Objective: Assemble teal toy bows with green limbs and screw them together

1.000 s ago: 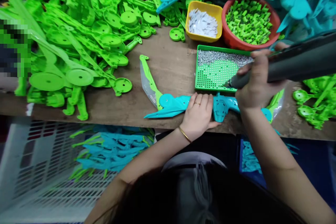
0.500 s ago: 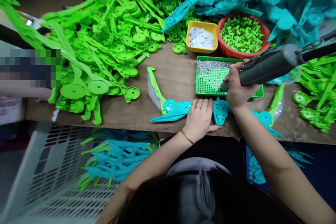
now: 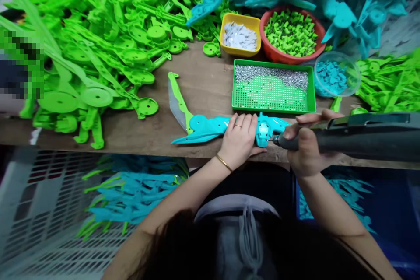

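A blue toy bow [image 3: 205, 130] with a lime-green limb on its left end lies along the near edge of the table. My left hand [image 3: 239, 136] grips it just left of the raised centre piece, fingers over the top and thumb on the near side. In my right hand [image 3: 306, 151] is a dark electric screwdriver [image 3: 370, 135], held almost level. Its tip points left and is at or close to the bow's centre piece; I cannot tell whether it touches. My right hand and the tool cover the bow's right end.
Beyond the bow stands a green perforated tray [image 3: 274, 107] of small screws. Behind it are a yellow tub [image 3: 241, 51] of white pieces, a red bowl [image 3: 292, 57] of green parts and a clear tub [image 3: 354, 83] of blue bits. Green parts [image 3: 98, 52] heap up left; a crate [image 3: 62, 210] sits below.
My right hand has brought the screwdriver from over the screw tray down to the bow's centre piece. The left hand keeps its hold on the bow. The view has shifted slightly.
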A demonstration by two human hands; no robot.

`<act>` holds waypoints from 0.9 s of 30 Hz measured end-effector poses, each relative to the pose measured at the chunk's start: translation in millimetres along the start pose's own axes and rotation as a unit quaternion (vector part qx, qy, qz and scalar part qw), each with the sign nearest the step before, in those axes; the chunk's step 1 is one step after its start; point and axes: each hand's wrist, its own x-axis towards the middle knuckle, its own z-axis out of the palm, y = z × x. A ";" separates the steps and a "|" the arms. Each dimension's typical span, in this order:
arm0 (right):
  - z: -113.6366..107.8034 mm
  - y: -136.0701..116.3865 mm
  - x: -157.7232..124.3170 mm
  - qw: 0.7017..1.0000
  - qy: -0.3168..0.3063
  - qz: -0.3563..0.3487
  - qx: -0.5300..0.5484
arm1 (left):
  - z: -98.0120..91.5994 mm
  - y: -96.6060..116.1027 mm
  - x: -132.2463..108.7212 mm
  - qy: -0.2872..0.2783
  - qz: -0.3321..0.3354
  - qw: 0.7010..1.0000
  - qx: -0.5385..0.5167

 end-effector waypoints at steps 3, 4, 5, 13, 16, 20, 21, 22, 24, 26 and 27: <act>-3.9 6.5 -2.7 1.000 -0.024 -0.006 0.001 | -2.8 -2.4 2.8 0.005 -0.004 1.000 -0.017; -4.4 7.7 -2.2 0.999 -0.031 -0.008 0.003 | -3.5 -3.2 3.8 0.007 -0.006 1.000 -0.023; -4.7 8.4 -1.5 0.999 -0.036 -0.008 0.004 | -4.0 -3.9 4.6 0.008 -0.007 1.000 -0.028; -3.2 0.2 6.4 0.999 -0.051 0.001 -0.011 | -4.7 -4.9 4.9 0.008 -0.007 0.999 -0.050; -3.8 -1.1 6.9 0.998 -0.053 0.006 -0.024 | -5.7 -4.7 5.0 0.000 -0.012 0.998 -0.055; -7.7 9.7 -1.3 0.996 -0.072 0.016 -0.055 | -5.3 -5.1 5.4 -0.006 -0.025 0.997 -0.069; -9.3 13.5 -4.3 0.995 -0.076 0.020 -0.066 | -4.9 -5.3 5.5 -0.006 -0.027 0.997 -0.072; -10.9 17.1 -7.4 0.993 -0.078 0.026 -0.080 | -4.4 -5.5 5.6 -0.006 -0.029 0.997 -0.075; -13.8 22.7 -12.8 0.991 -0.079 0.039 -0.102 | -3.5 -5.5 5.7 -0.007 -0.030 0.996 -0.078; -15.0 24.6 -15.7 0.991 -0.079 0.041 -0.103 | -3.0 -5.1 5.7 -0.007 -0.032 0.996 -0.078; -14.4 23.8 -15.3 0.991 -0.080 0.037 -0.097 | -3.1 -4.7 5.6 -0.007 -0.033 0.996 -0.079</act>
